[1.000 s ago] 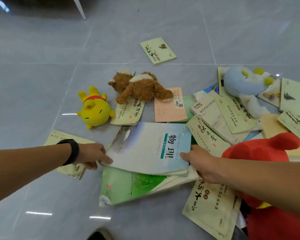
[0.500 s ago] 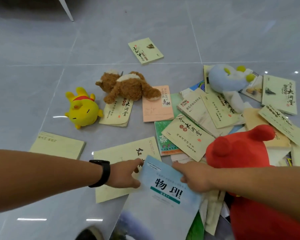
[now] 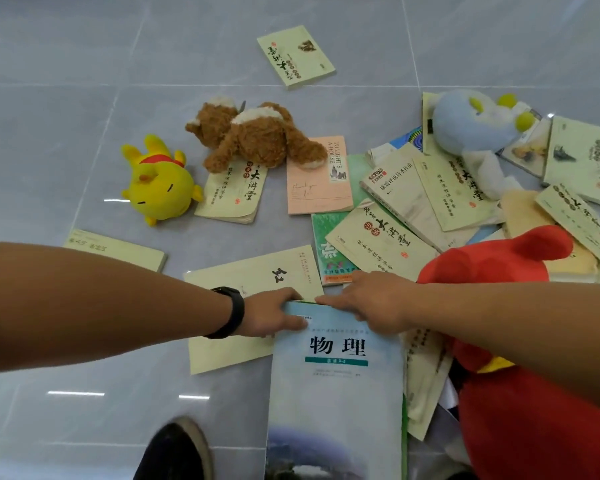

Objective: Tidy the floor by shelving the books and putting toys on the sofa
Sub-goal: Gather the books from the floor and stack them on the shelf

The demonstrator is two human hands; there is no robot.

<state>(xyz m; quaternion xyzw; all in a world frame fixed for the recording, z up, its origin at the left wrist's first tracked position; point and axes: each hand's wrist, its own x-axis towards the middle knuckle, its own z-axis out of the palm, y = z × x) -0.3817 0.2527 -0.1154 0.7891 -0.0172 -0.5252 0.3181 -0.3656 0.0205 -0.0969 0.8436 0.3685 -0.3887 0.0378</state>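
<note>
The pale blue textbook [image 3: 336, 389] lay face up near the bottom middle of the view, its long axis running from the person outward, its title end at the far edge and its printed characters upright to the wearer. It topped a thin stack, a green edge showing along its right side. The left hand [image 3: 269, 315] gripped the far left corner, thumb on the cover and fingers curled under the edge. The right hand [image 3: 374, 304] held the far right corner, index finger stretched along the top edge; whether its other fingers wrapped beneath could not be told. Under the left hand lay a cream book [image 3: 253, 306] on the grey tiled floor [image 3: 66, 133]. A red plush toy [image 3: 520, 375] sat just beside the textbook on the right, under the right forearm. Farther off lay a yellow plush [image 3: 158, 185], a brown teddy bear [image 3: 257, 136] across two books, a pale blue plush [image 3: 471, 123], and many scattered cream paperbacks. A dark shoe [image 3: 179, 452] showed at the bottom edge.
</note>
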